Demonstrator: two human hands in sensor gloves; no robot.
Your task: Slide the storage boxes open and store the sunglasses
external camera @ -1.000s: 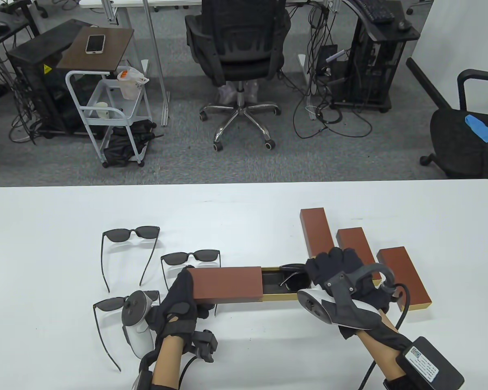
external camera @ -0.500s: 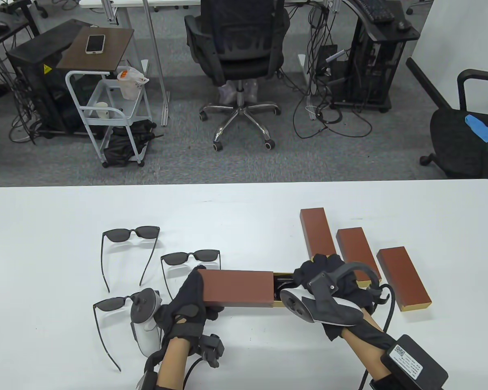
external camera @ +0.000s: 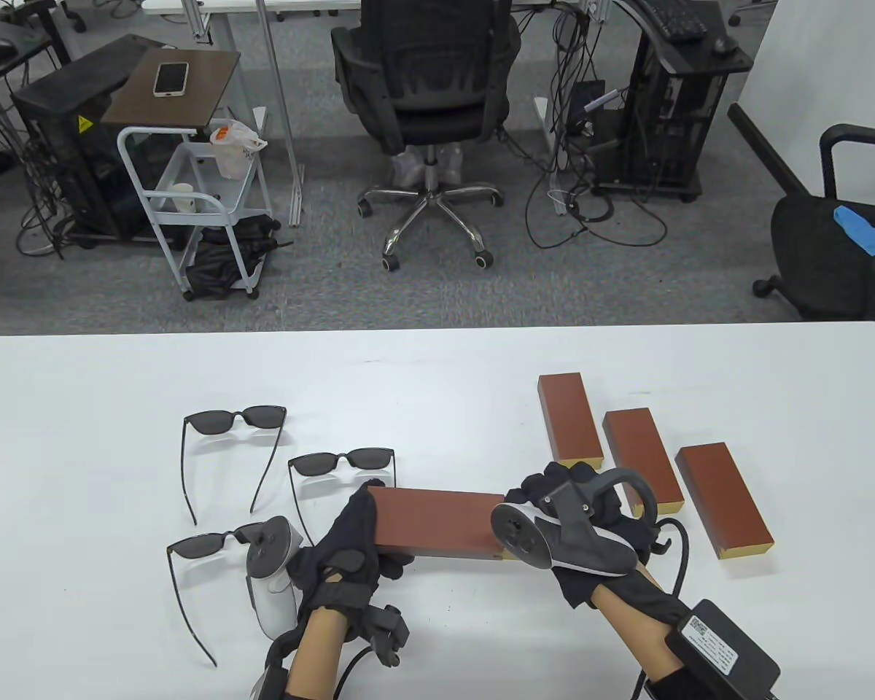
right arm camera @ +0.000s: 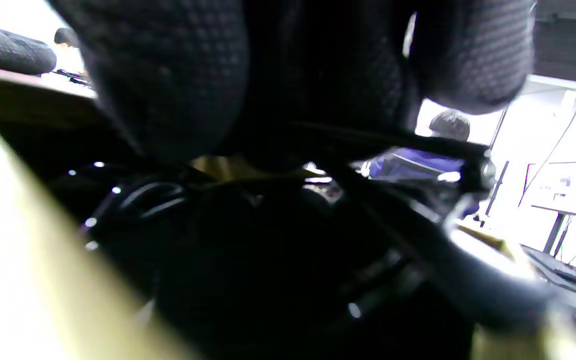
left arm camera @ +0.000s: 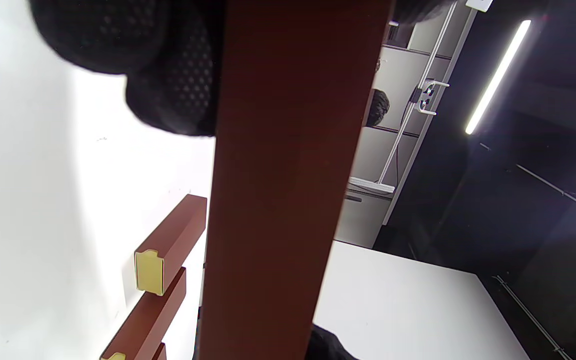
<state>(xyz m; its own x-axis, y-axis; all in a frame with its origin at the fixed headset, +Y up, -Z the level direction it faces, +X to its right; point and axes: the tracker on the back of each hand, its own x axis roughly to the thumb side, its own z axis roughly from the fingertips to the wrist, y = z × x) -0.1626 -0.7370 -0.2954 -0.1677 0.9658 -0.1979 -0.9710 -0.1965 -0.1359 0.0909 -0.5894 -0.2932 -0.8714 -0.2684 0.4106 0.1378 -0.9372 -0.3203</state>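
While I am watching from the table view, my left hand (external camera: 343, 550) is gripping the left end of the brown storage box (external camera: 437, 523), fingers wrapped over its far edge and thumb curled under the near side, so that hand is clamped on the box. My right hand (external camera: 583, 510) is sitting at the box's right end, where a sliver of the gold inner tray (external camera: 509, 555) is showing just below the white tracker (external camera: 547, 543); its fingers are curling down around that end, though the tracker is hiding exactly what they are pressing on, so I cannot tell its grip for certain. In the right wrist view I am seeing dark sunglasses (right arm camera: 277, 235) lying inside the tray right under the gloved fingers (right arm camera: 167, 75), with the pale gold wall running along the left. In the left wrist view the box's brown sleeve is filling the middle of the picture. Three more pairs of sunglasses are lying open on the white table (external camera: 80, 452) to the left: a far pair (external camera: 235, 419), a middle pair (external camera: 343, 461) just beyond my left hand, and a near pair (external camera: 204, 543) beside the left tracker (external camera: 270, 576). Three other closed boxes (external camera: 642, 456) are lying side by side to the right, near my right hand, their gold ends facing me.
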